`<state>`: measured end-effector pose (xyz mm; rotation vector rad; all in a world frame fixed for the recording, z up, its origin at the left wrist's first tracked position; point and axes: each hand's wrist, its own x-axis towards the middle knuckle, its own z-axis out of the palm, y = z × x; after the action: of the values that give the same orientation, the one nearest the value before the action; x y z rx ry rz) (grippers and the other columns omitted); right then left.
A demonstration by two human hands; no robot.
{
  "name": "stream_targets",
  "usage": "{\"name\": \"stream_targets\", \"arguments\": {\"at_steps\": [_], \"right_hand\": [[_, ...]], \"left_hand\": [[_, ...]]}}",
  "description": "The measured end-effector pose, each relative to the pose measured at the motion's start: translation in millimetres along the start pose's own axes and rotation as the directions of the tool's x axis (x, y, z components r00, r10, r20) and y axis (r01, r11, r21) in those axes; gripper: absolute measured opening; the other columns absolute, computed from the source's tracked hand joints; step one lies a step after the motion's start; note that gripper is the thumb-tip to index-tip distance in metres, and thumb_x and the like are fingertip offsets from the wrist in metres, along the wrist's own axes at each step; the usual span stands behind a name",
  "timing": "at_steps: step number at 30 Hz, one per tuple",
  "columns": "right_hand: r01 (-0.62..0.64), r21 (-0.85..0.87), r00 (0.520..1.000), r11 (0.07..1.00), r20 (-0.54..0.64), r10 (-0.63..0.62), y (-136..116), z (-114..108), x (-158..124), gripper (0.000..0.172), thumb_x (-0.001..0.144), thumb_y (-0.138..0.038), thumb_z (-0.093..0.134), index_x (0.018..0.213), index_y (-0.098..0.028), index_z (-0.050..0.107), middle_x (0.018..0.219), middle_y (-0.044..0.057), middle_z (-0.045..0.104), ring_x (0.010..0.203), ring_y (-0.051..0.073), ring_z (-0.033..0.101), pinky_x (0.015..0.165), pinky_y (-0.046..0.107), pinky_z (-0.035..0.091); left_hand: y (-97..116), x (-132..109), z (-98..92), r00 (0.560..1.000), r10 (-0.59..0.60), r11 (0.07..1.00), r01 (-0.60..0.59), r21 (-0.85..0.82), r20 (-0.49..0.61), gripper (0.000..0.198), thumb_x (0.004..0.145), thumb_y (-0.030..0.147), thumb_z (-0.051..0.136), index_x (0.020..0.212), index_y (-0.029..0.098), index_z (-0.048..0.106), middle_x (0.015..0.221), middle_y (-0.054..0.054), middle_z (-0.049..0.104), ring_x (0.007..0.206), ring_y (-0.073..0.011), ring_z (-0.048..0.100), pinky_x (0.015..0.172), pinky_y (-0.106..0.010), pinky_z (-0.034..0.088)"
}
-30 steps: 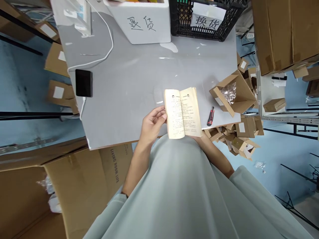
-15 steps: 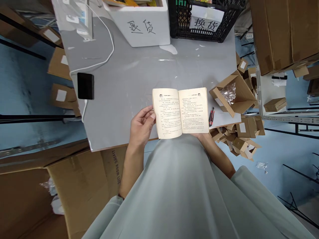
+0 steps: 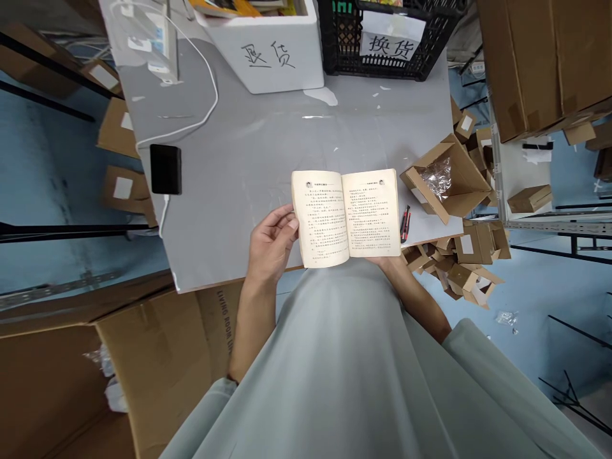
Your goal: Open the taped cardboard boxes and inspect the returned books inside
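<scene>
An open book (image 3: 347, 217) with printed, yellowish pages is held up at the front edge of the grey table (image 3: 224, 191). My left hand (image 3: 273, 241) pinches the outer edge of its left page block between thumb and fingers. Under the lower right part of the book, my right hand (image 3: 381, 260) supports it from beneath; most of its fingers are hidden by the pages. Just right of the book lies a red and black box cutter (image 3: 405, 224).
A white bin (image 3: 282, 60) of books and a black crate (image 3: 335, 44) stand at the back. An open cardboard box (image 3: 447, 178) with plastic wrap sits at the right. On the left lies a black phone (image 3: 166, 169) with a white cable. Cardboard boxes (image 3: 473, 245) pile beyond the right edge.
The view has shifted very slightly. Both hands and the open book keep practically the same position and pose.
</scene>
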<state>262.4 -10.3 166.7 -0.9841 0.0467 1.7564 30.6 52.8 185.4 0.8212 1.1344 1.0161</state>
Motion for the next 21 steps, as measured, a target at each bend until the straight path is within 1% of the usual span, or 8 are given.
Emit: {"name": "stream_targets", "arguments": {"at_steps": [3,5,9,14,17,19,21], "right_hand": [[-0.039,0.108,0.999,0.993,-0.008,0.04,-4.3,0.9,1.9,0.032,0.089,-0.042,0.075,0.069,-0.027,0.055,0.071,-0.003,0.067,0.072,0.018,0.062,0.077,0.032,0.064],[-0.06,0.125,0.998,0.99,0.013,0.059,-8.1,2.7,0.4,0.032,0.089,-0.041,0.074,0.069,-0.027,0.055,0.073,-0.002,0.068,0.074,0.018,0.064,0.079,0.033,0.065],[-0.045,0.137,0.999,0.99,0.031,0.041,-13.4,0.6,-3.7,0.031,0.091,-0.036,0.071,0.068,-0.026,0.052,0.073,-0.002,0.066,0.078,0.019,0.065,0.085,0.035,0.066],[-0.106,0.207,0.994,0.972,0.044,0.099,-16.2,-16.7,-0.1,0.031,0.087,-0.034,0.073,0.066,-0.026,0.051,0.069,-0.003,0.065,0.071,0.018,0.063,0.074,0.031,0.064],[-0.127,0.254,0.991,0.959,0.068,0.113,-18.6,-27.7,4.8,0.034,0.085,-0.037,0.078,0.066,-0.026,0.052,0.067,-0.004,0.064,0.068,0.018,0.062,0.072,0.029,0.062],[-0.132,0.245,0.989,0.96,0.102,0.11,-20.9,-32.9,7.1,0.033,0.086,-0.04,0.078,0.067,-0.026,0.055,0.067,-0.004,0.065,0.069,0.017,0.062,0.073,0.028,0.062],[-0.138,0.169,0.98,0.976,0.167,0.11,-23.5,-36.6,8.1,0.03,0.09,-0.044,0.075,0.071,-0.027,0.06,0.072,-0.004,0.068,0.074,0.017,0.065,0.077,0.029,0.063]], "left_hand": [[1.5,-1.4,3.2,1.0,0.005,1.0,-0.005,-0.004,0.014,0.05,0.076,0.051,0.102,0.113,0.024,0.084,0.102,-0.008,0.083,0.094,-0.021,0.078,0.079,-0.032,0.065],[2.2,-2.6,6.6,1.0,0.012,1.0,-0.012,-0.004,0.015,0.049,0.075,0.051,0.102,0.112,0.024,0.084,0.101,-0.007,0.083,0.093,-0.0211,0.078,0.078,-0.032,0.065],[2.4,-5.2,14.8,1.0,0.01,1.0,-0.01,0.003,0.01,0.048,0.075,0.049,0.103,0.111,0.024,0.084,0.098,-0.007,0.082,0.093,-0.0219,0.079,0.078,-0.033,0.066],[1.3,-8.2,23.9,1.0,0.0,1.0,0.001,0.014,-0.011,0.047,0.076,0.047,0.103,0.112,0.024,0.083,0.097,-0.007,0.081,0.093,-0.0223,0.08,0.079,-0.034,0.067],[-0.4,-10.4,30.0,1.0,0.01,1.0,-0.01,0.021,-0.014,0.048,0.075,0.05,0.103,0.111,0.025,0.084,0.098,-0.007,0.082,0.092,-0.0216,0.08,0.079,-0.033,0.068],[-3.2,-12.0,35.5,1.0,0.013,1.0,-0.013,0.014,-0.001,0.049,0.074,0.051,0.104,0.111,0.025,0.085,0.098,-0.007,0.083,0.091,-0.0211,0.079,0.079,-0.033,0.067],[-7.7,-13.5,42.5,1.0,0.007,1.0,-0.007,0.0,0.025,0.05,0.074,0.051,0.104,0.112,0.024,0.085,0.096,-0.006,0.082,0.088,-0.0202,0.079,0.078,-0.032,0.067]]}}
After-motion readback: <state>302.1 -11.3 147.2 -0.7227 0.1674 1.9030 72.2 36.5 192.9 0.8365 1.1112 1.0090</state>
